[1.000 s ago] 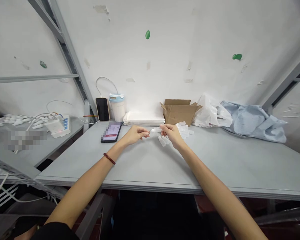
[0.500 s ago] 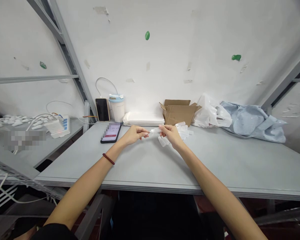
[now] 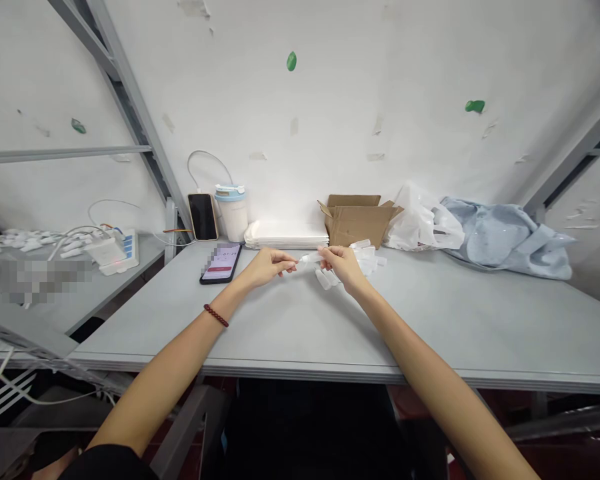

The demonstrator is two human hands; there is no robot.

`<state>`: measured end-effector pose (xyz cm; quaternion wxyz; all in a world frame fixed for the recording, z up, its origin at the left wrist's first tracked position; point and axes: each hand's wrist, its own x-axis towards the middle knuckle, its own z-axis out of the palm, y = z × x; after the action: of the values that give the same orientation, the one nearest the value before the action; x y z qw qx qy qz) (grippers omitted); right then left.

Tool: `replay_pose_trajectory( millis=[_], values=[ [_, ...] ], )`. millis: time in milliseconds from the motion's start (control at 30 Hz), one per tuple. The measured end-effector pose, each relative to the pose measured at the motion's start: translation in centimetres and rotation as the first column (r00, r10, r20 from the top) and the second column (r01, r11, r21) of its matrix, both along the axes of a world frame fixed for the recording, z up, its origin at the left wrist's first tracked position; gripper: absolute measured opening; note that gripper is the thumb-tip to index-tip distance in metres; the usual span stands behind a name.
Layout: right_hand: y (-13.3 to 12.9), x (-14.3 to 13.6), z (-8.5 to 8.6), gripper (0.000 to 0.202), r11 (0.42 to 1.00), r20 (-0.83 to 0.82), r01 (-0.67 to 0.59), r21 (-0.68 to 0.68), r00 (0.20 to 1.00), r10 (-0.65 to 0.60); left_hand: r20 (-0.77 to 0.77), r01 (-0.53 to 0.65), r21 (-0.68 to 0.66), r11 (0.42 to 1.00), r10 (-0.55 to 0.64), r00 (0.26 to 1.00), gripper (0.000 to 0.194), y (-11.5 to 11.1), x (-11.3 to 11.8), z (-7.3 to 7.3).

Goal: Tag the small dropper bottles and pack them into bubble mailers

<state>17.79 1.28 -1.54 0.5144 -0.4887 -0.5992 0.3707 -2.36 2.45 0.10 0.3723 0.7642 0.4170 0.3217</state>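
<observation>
Barely anything has moved since half a second ago: my view has dipped slightly, so the small green patches (image 3: 291, 61) on the broad white wall (image 3: 340, 93) sit higher in it, while my bare left hand (image 3: 270, 267) and bare right hand (image 3: 341, 264) keep the same pose.

Below the wall runs a long, smooth, light-grey table (image 3: 290, 333). At its back right lies a crumpled pale-blue bundle (image 3: 505, 235), with a white plastic carrier bag (image 3: 417, 227) just beside it. Next to that bag stands a brown cardboard box (image 3: 359, 227) with its flaps open, then a low stack of flat white pieces (image 3: 287, 235). Left of the stack I have a pale cup with a light-blue lid (image 3: 234, 219), an upright smartphone with a black screen (image 3: 203, 217) beside it, and a dark-edged smartphone with a lit screen (image 3: 226, 263) lying flat in front.

Both hands are nearly closed, drawn into pinches. A bracelet of round, dark-red beads (image 3: 216, 316) circles my left wrist. Loose translucent white plastic tubes (image 3: 324, 279) lie on the table beside and partly behind my right hand. One slim translucent white tube (image 3: 311, 257) is held sideways between my hands: right thumb and fingertips grip its thicker end, left ones pinch at its narrow tip.
</observation>
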Motion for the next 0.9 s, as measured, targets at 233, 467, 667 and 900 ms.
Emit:
replay_pose_trajectory(
  millis=[233,467,667,900],
  values=[
    [0.2,-0.2,-0.4,0.038,0.998,0.116,0.05,0.041,0.992,-0.054,0.009,-0.004,-0.015,1.0,0.004,1.0,0.024,0.2,-0.1,-0.4],
    [0.0,-0.8,-1.5,0.038,0.989,0.254,0.049,0.136,0.964,-0.083,0.022,-0.002,-0.07,0.998,0.003,1.0,0.02,0.8,-0.2,-1.3],
    [0.0,-1.2,-2.2,0.036,0.986,0.297,0.033,0.161,0.951,-0.081,0.019,0.028,-0.137,0.99,-0.026,0.999,0.013,0.8,0.0,-1.8],
    [0.1,-0.2,-0.6,0.038,0.982,0.206,0.099,0.162,0.97,-0.132,0.112,-0.065,-0.186,0.98,0.086,0.99,0.047,0.7,0.1,-1.4]
  ],
)
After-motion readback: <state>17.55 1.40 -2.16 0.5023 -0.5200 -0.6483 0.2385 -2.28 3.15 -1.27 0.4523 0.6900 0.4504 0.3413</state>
